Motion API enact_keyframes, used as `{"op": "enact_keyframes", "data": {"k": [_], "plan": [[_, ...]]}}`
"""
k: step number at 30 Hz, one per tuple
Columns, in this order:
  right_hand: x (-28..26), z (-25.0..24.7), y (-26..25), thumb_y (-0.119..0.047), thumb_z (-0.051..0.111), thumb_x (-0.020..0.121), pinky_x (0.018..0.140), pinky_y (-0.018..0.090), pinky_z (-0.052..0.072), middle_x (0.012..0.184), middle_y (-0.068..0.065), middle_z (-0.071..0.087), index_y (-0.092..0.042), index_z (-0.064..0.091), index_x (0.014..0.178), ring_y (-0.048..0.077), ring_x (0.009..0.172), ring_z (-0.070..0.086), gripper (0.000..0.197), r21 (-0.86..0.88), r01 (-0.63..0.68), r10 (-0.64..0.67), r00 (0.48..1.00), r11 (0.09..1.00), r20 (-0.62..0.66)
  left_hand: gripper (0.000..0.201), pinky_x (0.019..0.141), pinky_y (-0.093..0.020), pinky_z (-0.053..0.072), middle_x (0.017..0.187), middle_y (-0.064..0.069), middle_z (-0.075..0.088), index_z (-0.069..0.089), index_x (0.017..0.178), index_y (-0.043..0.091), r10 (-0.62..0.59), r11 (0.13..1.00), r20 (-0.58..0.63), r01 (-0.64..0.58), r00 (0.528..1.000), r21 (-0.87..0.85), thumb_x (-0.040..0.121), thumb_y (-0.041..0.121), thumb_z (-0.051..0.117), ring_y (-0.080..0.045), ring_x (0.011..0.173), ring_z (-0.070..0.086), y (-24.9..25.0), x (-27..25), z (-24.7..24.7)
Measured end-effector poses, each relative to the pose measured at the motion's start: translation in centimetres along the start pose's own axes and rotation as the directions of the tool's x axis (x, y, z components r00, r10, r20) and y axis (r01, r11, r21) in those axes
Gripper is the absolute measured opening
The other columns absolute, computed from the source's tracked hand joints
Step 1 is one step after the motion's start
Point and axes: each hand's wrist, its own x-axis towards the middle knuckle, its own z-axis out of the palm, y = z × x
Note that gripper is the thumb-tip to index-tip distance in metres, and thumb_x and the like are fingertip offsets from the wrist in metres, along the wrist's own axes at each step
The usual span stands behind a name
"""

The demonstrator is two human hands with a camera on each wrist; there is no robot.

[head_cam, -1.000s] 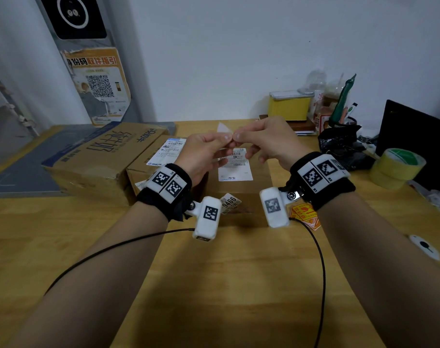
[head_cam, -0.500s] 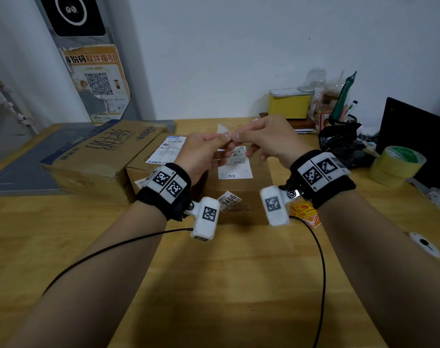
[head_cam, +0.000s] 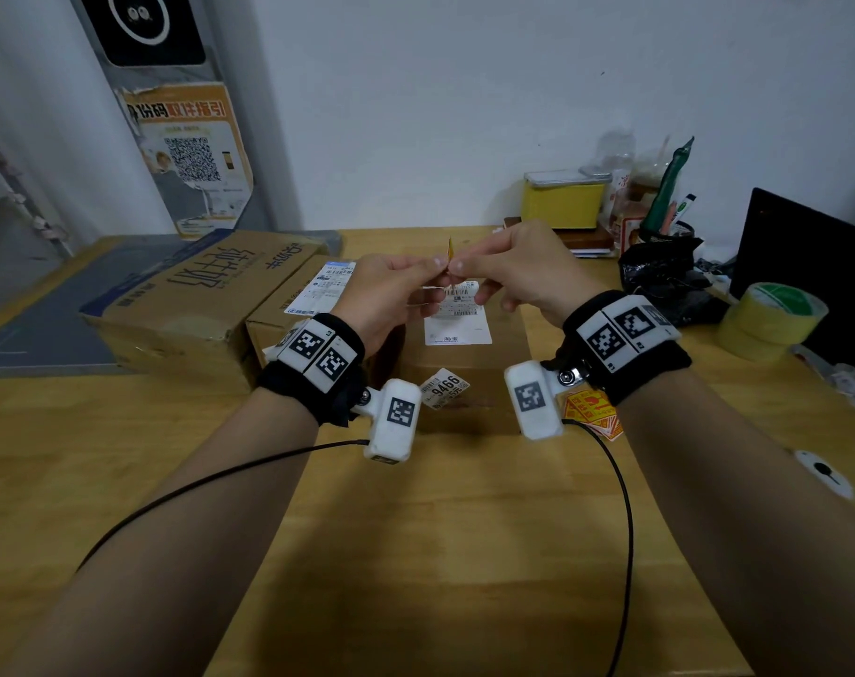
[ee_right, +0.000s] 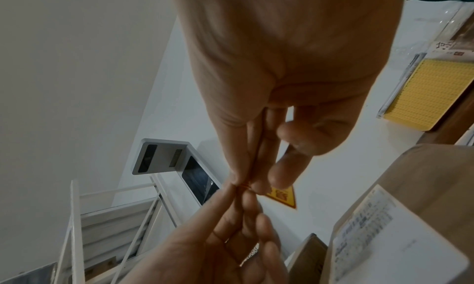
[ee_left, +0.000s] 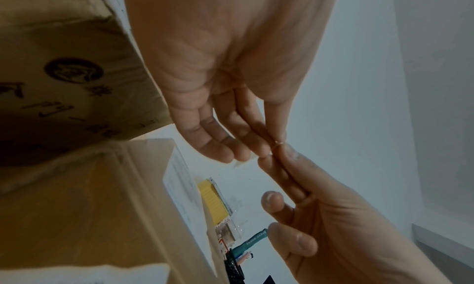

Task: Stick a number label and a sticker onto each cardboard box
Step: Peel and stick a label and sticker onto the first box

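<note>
- Sticker (ee_right: 282, 197), yellow triangle, pinched betw. thumb & forefinger tips of left hand (head_cam: 391, 298) & right hand (head_cam: 518, 271), fingertips touching.
- Held above cardboard box (head_cam: 464, 373) w/ number label (head_cam: 444, 387).

Dim, even indoor light, soft shadows under forearms. Head view: wide-angle edge bending. Wrist views: soft, noisy, background blurred.

i see a table (head_cam: 122, 481) of pale wood with a smooth, faintly satin grain. the cardboard box (head_cam: 464, 378) is matt brown board carrying a white paper label (head_cam: 457, 329). the tape roll (head_cam: 769, 320) looks like glossy yellowish plastic, and the wrist straps (head_cam: 625, 364) like black cloth.
</note>
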Motion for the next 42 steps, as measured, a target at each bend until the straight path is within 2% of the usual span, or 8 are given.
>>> {"op": "enact_keyframes", "data": {"k": [4,8,18,24,29,33,38,42], "plan": [[0.05,-0.04,0.25,-0.017,0.079,0.088,0.037,0.022,0.040,0.085,0.005,0.080,-0.009,0.082,0.096,0.012,0.053,0.065,0.012,0.027,0.007,-0.006,1.000,1.000,-0.013,0.022,0.074,-0.026,0.059,0.086,-0.006,0.075,0.073,0.108,-0.002,-0.006,1.000,-0.004,0.006,1.000,-0.019,0.093,0.013,0.069,-0.014,0.074,0.068,0.00,-0.08,-0.02],[0.10,-0.13,0.28,-0.016,0.078,0.089,0.038,0.022,0.041,0.082,0.005,0.080,-0.007,0.081,0.095,0.012,0.052,0.064,0.012,0.039,0.013,-0.013,1.000,0.999,-0.002,0.015,0.072,-0.025,0.058,0.083,-0.006,0.074,0.074,0.104,-0.001,0.003,1.000,-0.002,-0.003,1.000,-0.028,0.094,0.008,0.068,-0.012,0.071,0.067,-0.17,-0.11,0.01],[0.18,-0.17,0.40,-0.015,0.079,0.088,0.040,0.023,0.040,0.083,0.008,0.080,-0.005,0.081,0.096,0.010,0.051,0.063,0.013,0.072,-0.002,0.003,1.000,0.997,-0.015,0.013,0.068,-0.023,0.058,0.079,-0.002,0.072,0.074,0.098,0.001,0.045,0.999,-0.007,-0.045,0.999,0.023,0.096,0.011,0.066,-0.009,0.069,0.066,-0.31,-0.14,0.43],[0.02,-0.03,0.14,-0.016,0.079,0.088,0.039,0.023,0.039,0.081,0.006,0.079,-0.009,0.081,0.093,0.011,0.050,0.061,0.009,0.078,-0.001,0.002,1.000,0.997,-0.014,0.016,0.070,-0.027,0.056,0.080,-0.003,0.067,0.071,0.098,0.003,0.061,0.996,0.007,-0.061,0.998,0.072,0.100,0.012,0.058,-0.010,0.074,0.063,-0.17,-0.24,0.66],[-0.28,0.24,-0.03,-0.023,0.086,0.081,0.036,0.022,0.038,0.085,0.008,0.079,-0.008,0.082,0.093,0.014,0.052,0.062,0.019,0.077,0.014,-0.013,1.000,0.997,-0.011,0.023,0.066,-0.026,0.055,0.081,-0.005,0.062,0.067,0.110,-0.003,0.065,0.992,0.020,-0.067,0.998,0.104,0.103,0.014,0.053,-0.011,0.075,0.060,-0.13,-0.27,0.66],[-0.21,0.38,-0.13,-0.027,0.087,0.079,0.035,0.022,0.039,0.081,0.007,0.078,-0.009,0.082,0.090,0.014,0.052,0.063,0.022,0.037,0.014,-0.013,0.999,0.999,-0.034,0.020,0.066,-0.026,0.053,0.077,-0.004,0.062,0.068,0.101,0.002,0.081,0.986,0.050,-0.087,0.995,0.141,0.104,0.013,0.052,-0.010,0.072,0.059,-0.05,-0.44,0.69],[-0.30,0.27,-0.21,-0.018,0.078,0.087,0.037,0.022,0.039,0.079,0.005,0.078,-0.012,0.080,0.087,0.013,0.051,0.064,0.006,0.027,-0.006,0.007,1.000,1.000,-0.025,0.020,0.067,-0.028,0.054,0.076,-0.002,0.062,0.068,0.097,0.004,0.078,0.983,0.060,-0.087,0.995,0.161,0.103,0.014,0.053,-0.011,0.074,0.059,0.16,-0.58,0.54],[-0.44,0.13,-0.34,-0.019,0.077,0.086,0.038,0.022,0.038,0.079,0.003,0.079,-0.011,0.080,0.087,0.014,0.052,0.063,0.009,0.035,-0.024,0.026,0.998,0.999,-0.060,0.015,0.065,-0.028,0.054,0.083,-0.004,0.062,0.066,0.097,0.008,0.033,0.991,0.002,-0.033,0.999,0.132,0.103,0.013,0.054,-0.014,0.075,0.061,0.17,-0.46,0.59]]}}
